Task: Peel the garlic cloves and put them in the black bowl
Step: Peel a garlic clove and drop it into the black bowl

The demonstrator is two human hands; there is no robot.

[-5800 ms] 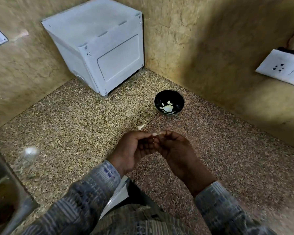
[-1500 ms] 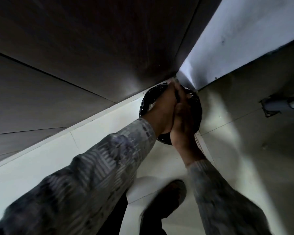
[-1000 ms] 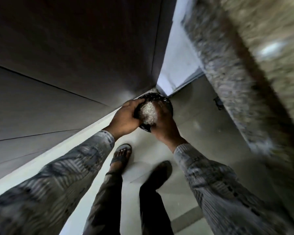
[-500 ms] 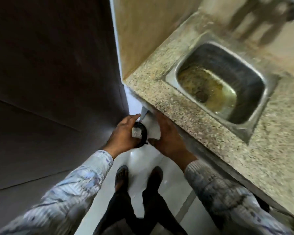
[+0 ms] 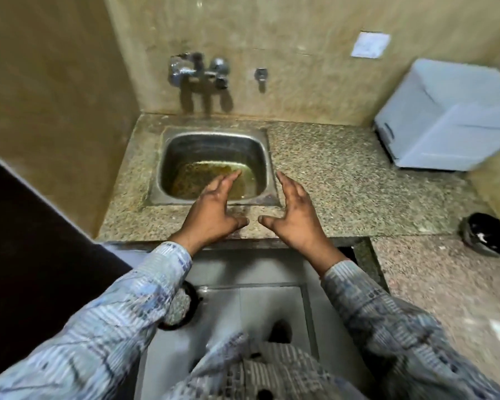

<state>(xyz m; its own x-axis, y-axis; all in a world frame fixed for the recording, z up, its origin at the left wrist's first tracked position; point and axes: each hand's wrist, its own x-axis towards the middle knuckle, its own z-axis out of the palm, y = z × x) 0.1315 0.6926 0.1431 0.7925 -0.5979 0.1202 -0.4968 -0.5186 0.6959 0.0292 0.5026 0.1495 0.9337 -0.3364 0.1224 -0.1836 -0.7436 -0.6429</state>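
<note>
The black bowl stands on the granite counter at the far right, with pale peeled garlic in it. My left hand is held over the counter's front edge with its fingers spread above the sink, and it holds nothing. My right hand hovers beside it over the counter, fingers apart and empty too. The thumbs nearly meet. Both hands are well to the left of the bowl.
A steel sink with murky water lies in the counter, taps on the wall behind it. A white box-like appliance stands at the back right. Below on the floor, a black-lined bin shows under my left sleeve.
I have straightened up from the floor bin, where both hands were at its black liner. The view now faces the sink and counter, and both hands are raised, spread and empty.
</note>
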